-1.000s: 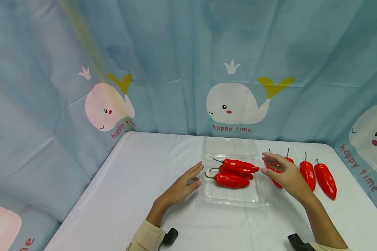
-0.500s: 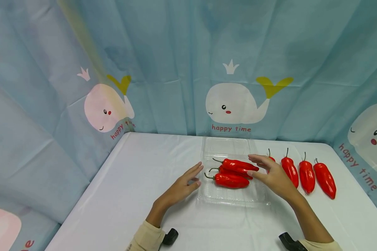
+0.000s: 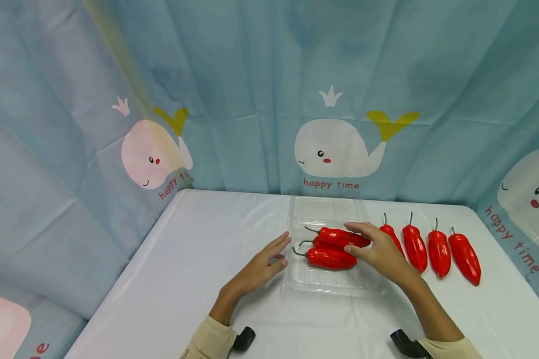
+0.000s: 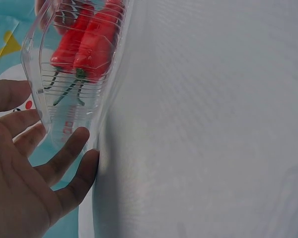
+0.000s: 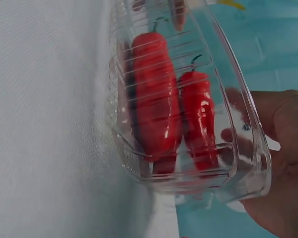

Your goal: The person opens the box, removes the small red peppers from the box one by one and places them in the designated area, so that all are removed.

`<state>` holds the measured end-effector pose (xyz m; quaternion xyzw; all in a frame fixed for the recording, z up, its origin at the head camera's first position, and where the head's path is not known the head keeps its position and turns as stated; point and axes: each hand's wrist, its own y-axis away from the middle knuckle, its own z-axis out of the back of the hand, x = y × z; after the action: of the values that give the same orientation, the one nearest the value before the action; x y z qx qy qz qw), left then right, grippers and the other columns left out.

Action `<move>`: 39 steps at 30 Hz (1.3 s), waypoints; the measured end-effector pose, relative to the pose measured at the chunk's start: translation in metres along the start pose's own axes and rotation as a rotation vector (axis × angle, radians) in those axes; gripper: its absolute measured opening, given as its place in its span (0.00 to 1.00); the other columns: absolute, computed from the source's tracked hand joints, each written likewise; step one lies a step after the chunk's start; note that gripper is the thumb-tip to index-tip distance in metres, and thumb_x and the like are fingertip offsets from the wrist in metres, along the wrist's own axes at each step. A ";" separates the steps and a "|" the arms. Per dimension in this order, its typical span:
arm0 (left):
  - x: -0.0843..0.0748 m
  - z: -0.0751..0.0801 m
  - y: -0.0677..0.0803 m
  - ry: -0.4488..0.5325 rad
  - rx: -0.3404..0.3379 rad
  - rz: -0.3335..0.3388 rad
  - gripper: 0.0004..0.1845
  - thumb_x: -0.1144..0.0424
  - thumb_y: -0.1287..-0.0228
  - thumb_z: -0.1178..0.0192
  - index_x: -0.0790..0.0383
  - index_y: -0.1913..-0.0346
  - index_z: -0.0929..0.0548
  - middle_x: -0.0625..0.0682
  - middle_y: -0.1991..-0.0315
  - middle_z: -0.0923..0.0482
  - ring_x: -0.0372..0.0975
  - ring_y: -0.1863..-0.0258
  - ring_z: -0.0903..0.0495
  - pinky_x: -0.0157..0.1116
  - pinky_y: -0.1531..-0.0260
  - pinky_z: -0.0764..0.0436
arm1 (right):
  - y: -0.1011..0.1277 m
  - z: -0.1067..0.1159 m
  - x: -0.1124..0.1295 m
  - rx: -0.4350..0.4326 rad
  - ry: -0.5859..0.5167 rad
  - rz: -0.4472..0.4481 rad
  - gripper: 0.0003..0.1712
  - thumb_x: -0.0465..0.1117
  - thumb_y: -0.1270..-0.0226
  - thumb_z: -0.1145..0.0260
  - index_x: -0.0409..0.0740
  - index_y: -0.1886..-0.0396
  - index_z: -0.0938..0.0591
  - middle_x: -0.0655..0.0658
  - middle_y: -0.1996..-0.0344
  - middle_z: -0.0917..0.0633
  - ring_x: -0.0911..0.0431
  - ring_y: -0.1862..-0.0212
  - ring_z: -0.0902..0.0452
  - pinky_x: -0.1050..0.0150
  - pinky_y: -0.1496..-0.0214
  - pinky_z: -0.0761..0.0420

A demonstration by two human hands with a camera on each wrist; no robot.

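In the head view a clear plastic clamshell box [image 3: 332, 283] lies with its lid [image 3: 328, 208] folded back. Three red chili peppers lie in it: a front pepper [image 3: 331, 259], a back pepper [image 3: 339, 236] and one partly hidden between them. My right hand [image 3: 384, 252] is over the box's right side, thumb and fingers spread about the back pepper's tip. In the right wrist view that hand [image 5: 283, 163] reaches over the clear rim, its fingertips beside a pepper [image 5: 197, 116]. My left hand [image 3: 256, 269] has its fingers extended at the box's left edge; the left wrist view shows its fingertips right at the wall.
Several more red peppers [image 3: 439, 254] lie in a row on the white table [image 3: 197, 249], right of the box, stems pointing away. My right hand overlaps the nearest one. A blue curtain [image 3: 247, 99] with whale prints hangs behind the table.
My right hand has moved left, from over the row of loose peppers to the tips of the boxed ones. The left hand, box and peppers have stayed in place.
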<state>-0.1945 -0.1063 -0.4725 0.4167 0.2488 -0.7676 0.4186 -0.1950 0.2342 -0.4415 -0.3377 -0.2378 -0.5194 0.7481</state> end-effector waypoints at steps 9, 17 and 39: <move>0.000 0.000 0.000 -0.005 -0.001 0.009 0.33 0.59 0.17 0.48 0.55 0.15 0.42 0.44 0.13 0.53 0.49 0.31 0.22 0.58 0.30 0.26 | -0.007 -0.007 0.004 0.026 0.013 -0.026 0.37 0.39 0.35 0.21 0.41 0.28 0.22 0.35 0.34 0.18 0.36 0.34 0.22 0.42 0.44 0.13; -0.001 -0.001 0.001 0.012 0.002 0.014 0.33 0.60 0.17 0.48 0.54 0.15 0.42 0.43 0.13 0.52 0.47 0.32 0.22 0.56 0.30 0.25 | -0.010 -0.011 0.004 0.045 0.022 -0.044 0.35 0.37 0.35 0.22 0.41 0.28 0.21 0.34 0.34 0.18 0.34 0.33 0.23 0.39 0.41 0.15; 0.000 0.000 0.002 0.020 0.003 -0.007 0.33 0.58 0.16 0.48 0.55 0.15 0.42 0.42 0.13 0.53 0.48 0.32 0.22 0.57 0.31 0.25 | -0.014 -0.017 0.007 0.089 0.086 -0.103 0.35 0.36 0.35 0.22 0.41 0.28 0.21 0.33 0.37 0.15 0.34 0.36 0.20 0.40 0.42 0.14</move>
<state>-0.1932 -0.1074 -0.4726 0.4240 0.2530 -0.7653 0.4130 -0.2056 0.2137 -0.4446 -0.2686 -0.2453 -0.5603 0.7442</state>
